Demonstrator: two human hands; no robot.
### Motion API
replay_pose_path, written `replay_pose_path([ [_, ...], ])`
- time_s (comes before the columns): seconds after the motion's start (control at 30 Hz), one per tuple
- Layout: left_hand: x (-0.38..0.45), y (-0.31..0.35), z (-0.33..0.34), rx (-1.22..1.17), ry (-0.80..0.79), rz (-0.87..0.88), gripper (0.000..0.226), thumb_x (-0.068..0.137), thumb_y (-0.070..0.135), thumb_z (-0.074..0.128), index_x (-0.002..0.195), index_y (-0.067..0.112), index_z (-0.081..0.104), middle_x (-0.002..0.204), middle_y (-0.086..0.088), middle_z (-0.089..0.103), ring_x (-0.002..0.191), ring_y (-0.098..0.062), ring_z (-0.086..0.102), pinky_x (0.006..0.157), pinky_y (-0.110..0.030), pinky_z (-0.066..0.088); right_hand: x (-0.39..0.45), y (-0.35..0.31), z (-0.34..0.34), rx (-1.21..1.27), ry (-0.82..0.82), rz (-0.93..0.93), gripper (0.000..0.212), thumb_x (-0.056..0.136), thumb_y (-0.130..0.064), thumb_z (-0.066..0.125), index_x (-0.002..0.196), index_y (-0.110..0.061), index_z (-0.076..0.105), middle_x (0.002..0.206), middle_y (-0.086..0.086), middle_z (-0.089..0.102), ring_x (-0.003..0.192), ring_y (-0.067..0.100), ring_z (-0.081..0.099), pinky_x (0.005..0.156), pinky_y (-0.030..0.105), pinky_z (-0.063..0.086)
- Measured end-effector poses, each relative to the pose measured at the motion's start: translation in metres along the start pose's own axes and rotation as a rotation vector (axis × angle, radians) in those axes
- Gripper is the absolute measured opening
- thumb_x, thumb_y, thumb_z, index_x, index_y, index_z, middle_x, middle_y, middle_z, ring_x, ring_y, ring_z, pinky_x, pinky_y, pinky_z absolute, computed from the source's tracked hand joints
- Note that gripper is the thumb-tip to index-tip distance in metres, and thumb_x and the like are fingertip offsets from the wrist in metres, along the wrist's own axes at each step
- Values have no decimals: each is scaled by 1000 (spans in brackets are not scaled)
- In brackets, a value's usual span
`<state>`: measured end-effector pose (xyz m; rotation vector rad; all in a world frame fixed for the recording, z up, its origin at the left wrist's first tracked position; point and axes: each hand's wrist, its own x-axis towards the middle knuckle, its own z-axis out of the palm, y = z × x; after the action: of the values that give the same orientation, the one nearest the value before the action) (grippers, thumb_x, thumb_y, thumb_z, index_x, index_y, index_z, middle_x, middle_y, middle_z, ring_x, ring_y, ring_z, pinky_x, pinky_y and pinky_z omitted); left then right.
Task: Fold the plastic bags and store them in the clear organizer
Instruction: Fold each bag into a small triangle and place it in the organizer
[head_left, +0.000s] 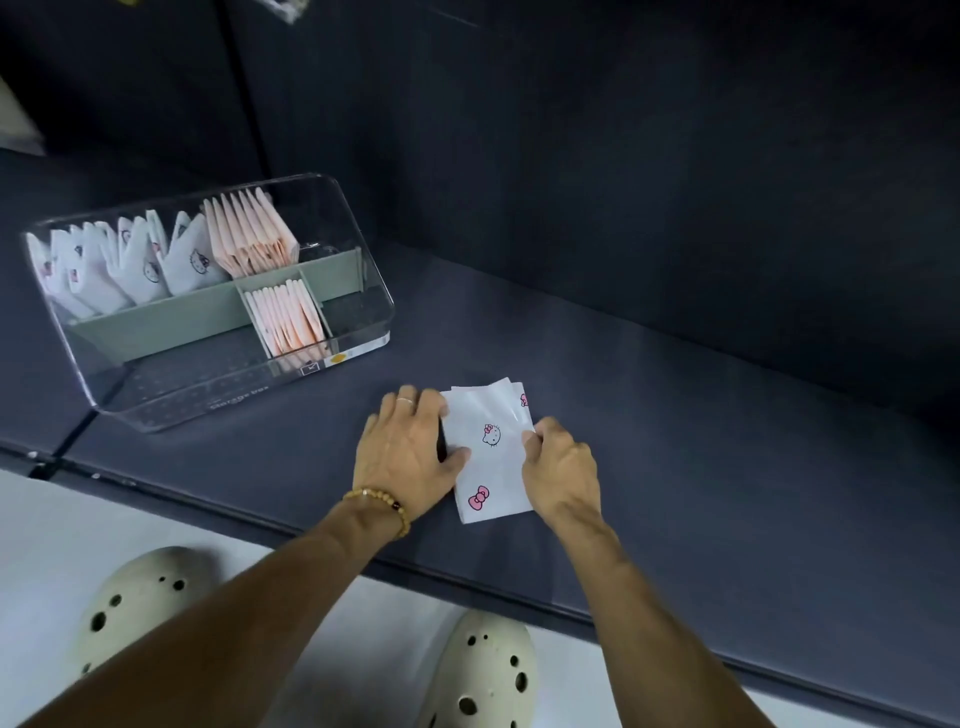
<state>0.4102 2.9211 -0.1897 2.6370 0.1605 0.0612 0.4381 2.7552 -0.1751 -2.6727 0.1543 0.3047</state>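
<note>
At frame centre, the left hand (410, 457) presses the white bag (491, 457) flat while the right hand (561, 467) pinches its edge; slippery plastic could spring open before reaching the organizer (130, 400) upper left.

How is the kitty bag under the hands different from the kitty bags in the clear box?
The bag on the cushion lies flat as a long strip; the boxed white bags stand upright as small pointed packets. The left hand presses it and the right hand pinches its edge; nothing touches the boxed ones in the clear organizer. Both are white with pink cat prints.
</note>
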Motion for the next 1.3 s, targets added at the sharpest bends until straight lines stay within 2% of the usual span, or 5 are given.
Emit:
replay_pose_path([
  [0.17, 26, -11, 3, 96, -241, 304, 62, 90, 42, 46, 146, 28, 25, 157, -2, 17, 143, -20, 17, 115, -36, 9, -1, 5, 2, 96, 4, -7, 20, 101, -29, 39, 100, -11, 47, 85, 11, 65, 84, 34, 59, 71, 42, 50],
  [0.57, 28, -13, -1, 187, -251, 332, 51, 90, 52, 47, 134, 27, 47, 116, 0, 41, 106, -19, 35, 98, -32, 36, 1, 7, 11, 5, 197, 9, 12, 95, -26, 50, 96, -14, 51, 84, 4, 64, 78, 30, 59, 62, 33, 43],
  [0.93, -19, -13, -3, 256, -10, 250, 39, 84, 38, 51, 100, 7, 69, 90, -10, 56, 79, -32, 53, 67, -41, 50, -63, 52, 34, -323, 125, -236, 67, 99, -46, 19, 151, -2, 21, 160, 12, 14, 148, 26, 13, 119, 43, 13],
  [1.17, -11, 20, 11, 321, -46, 615, 31, 86, 23, 53, 111, 12, 66, 124, -8, 61, 123, -29, 51, 104, -42, 38, -60, 54, 36, -366, 111, -256, 69, 98, -47, 11, 151, -3, 17, 160, 13, 12, 148, 24, 10, 119, 44, 9],
  [1.3, -1, 40, 39, 304, -344, 707, 64, 95, 19, 42, 151, 12, 12, 159, -2, 11, 147, -14, 2, 113, -22, -13, -56, 60, 36, -372, 66, -279, 70, 97, -49, 1, 152, -7, 6, 161, 9, -3, 149, 21, -2, 119, 41, -2],
])
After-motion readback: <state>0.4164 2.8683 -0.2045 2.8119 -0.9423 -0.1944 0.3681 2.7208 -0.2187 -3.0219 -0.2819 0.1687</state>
